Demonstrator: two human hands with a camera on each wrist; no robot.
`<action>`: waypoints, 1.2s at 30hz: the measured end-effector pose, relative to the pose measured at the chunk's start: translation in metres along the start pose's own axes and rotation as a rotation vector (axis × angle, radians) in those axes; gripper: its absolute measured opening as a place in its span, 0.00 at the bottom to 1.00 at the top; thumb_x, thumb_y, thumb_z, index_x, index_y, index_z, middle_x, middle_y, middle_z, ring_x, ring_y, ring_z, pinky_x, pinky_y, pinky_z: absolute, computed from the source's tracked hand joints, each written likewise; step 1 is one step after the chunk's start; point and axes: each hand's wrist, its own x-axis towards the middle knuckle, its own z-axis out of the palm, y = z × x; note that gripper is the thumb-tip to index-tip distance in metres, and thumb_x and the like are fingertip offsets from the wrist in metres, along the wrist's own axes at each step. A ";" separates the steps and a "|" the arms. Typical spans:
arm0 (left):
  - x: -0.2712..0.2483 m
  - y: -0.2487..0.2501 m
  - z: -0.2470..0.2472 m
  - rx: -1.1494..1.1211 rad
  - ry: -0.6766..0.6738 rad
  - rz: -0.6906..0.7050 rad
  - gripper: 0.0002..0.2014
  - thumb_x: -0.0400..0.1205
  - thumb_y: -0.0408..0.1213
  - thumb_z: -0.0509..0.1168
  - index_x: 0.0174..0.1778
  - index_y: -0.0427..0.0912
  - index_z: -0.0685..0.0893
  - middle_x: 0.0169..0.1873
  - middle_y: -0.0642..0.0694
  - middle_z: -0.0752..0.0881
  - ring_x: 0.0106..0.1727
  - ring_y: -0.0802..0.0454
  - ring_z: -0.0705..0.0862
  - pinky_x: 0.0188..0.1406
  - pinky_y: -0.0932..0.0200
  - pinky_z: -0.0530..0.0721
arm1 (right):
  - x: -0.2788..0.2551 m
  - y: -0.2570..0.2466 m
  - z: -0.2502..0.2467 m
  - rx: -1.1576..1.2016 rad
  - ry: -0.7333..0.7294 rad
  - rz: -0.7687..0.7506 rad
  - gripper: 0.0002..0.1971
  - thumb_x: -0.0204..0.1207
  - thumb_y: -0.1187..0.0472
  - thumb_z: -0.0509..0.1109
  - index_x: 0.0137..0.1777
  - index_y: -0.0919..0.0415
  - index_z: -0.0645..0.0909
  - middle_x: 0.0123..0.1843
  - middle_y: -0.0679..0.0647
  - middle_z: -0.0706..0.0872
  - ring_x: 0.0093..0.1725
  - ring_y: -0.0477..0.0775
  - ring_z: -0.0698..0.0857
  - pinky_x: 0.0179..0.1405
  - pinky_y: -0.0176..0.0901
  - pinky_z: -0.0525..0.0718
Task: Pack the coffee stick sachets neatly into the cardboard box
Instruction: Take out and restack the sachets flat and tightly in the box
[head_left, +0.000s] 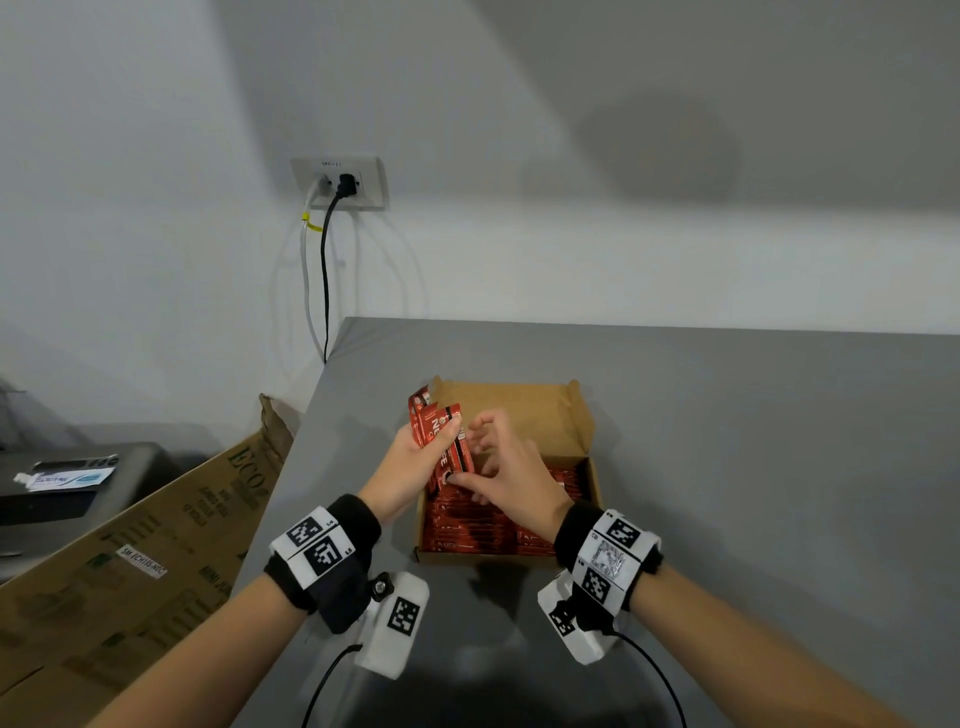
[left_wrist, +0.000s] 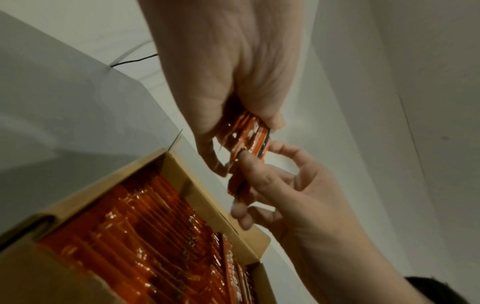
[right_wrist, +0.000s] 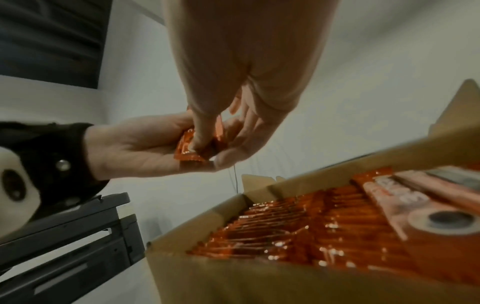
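An open cardboard box (head_left: 593, 470) sits mid-table, its lid (head_left: 519, 415) folded back. Rows of red coffee stick sachets (head_left: 467, 525) fill the box (left_wrist: 179, 170), packed on edge (right_wrist: 298, 226). My left hand (head_left: 410, 462) grips a bundle of red sachets (head_left: 440, 434) upright above the box's left wall. My right hand (head_left: 511, 480) reaches across the box and pinches the bundle's lower end between thumb and forefinger, its other fingers spread. The left wrist view shows both hands on the bundle (left_wrist: 249, 131). In the right wrist view my thumb presses on the bundle (right_wrist: 191, 155).
The grey table (head_left: 753, 467) ends at a left edge near the box. A large printed carton (head_left: 156, 545) leans beside that edge. A black machine (head_left: 67, 483) stands at far left. Cables hang from a wall socket (head_left: 340, 182) behind the table.
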 end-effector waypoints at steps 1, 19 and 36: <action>0.000 -0.001 0.001 0.018 -0.003 -0.001 0.21 0.81 0.47 0.59 0.53 0.31 0.82 0.46 0.38 0.89 0.48 0.44 0.88 0.55 0.49 0.85 | 0.000 0.003 0.001 -0.027 0.011 -0.001 0.24 0.72 0.61 0.75 0.57 0.48 0.63 0.46 0.41 0.78 0.37 0.40 0.82 0.38 0.35 0.82; -0.005 0.011 0.007 0.134 -0.012 -0.047 0.03 0.74 0.25 0.72 0.37 0.37 0.86 0.19 0.56 0.83 0.19 0.65 0.77 0.24 0.71 0.74 | 0.003 0.023 -0.020 -0.415 0.389 -0.241 0.14 0.70 0.77 0.67 0.53 0.62 0.78 0.55 0.49 0.76 0.51 0.40 0.73 0.51 0.33 0.77; 0.001 0.006 -0.023 0.405 -0.055 -0.044 0.05 0.72 0.34 0.76 0.41 0.39 0.92 0.39 0.42 0.92 0.43 0.47 0.89 0.52 0.56 0.85 | -0.007 0.022 -0.024 -0.156 0.142 -0.111 0.07 0.76 0.60 0.71 0.53 0.55 0.81 0.45 0.39 0.81 0.47 0.35 0.80 0.46 0.26 0.80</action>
